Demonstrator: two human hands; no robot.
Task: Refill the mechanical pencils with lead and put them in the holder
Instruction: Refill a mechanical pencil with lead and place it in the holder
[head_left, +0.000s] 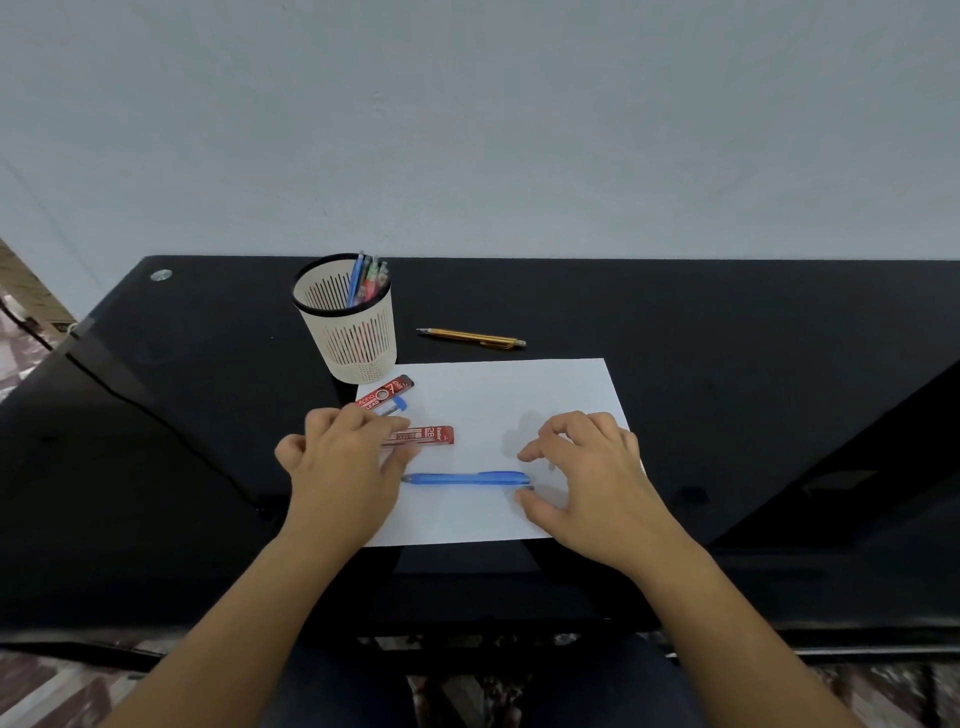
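Blue mechanical pencil (465, 478): translucent blue barrel, darker blue clip section toward the right end, small grey cap at the far right, narrow tip at the left. Lies flat on the white paper sheet (519, 395), in its near half, between the two hands. Long axis left to right, almost parallel to the near table edge; tip points left, cap end right and a touch nearer the person.

Right hand (587, 478): palm down over the right edge of the sheet, fingers spread and loosely bent, holding nothing. Thumb and forefinger bracket the cap end, thumb tip just beside it, forefinger apart on the far side; contact not resolvable.

Left hand (343, 467): palm down at the left edge of the sheet, fingers laid over the left end of the red 2B lead case (428, 435). Pinching or merely resting: cannot tell. Thumb side close to the pencil tip, apparently not touching.

Second red lead case marked 0.7 (387, 392) just beyond, tilted, with a small blue-capped tube (393, 408) beside it.

Holder (358, 343): cream slotted cup, black rim, upright at the far left corner of the sheet, several pencils (369, 278) leaning inside.

Yellow pencil (470, 338) on the black table (727, 364) beyond the sheet, tip left, long axis left to right
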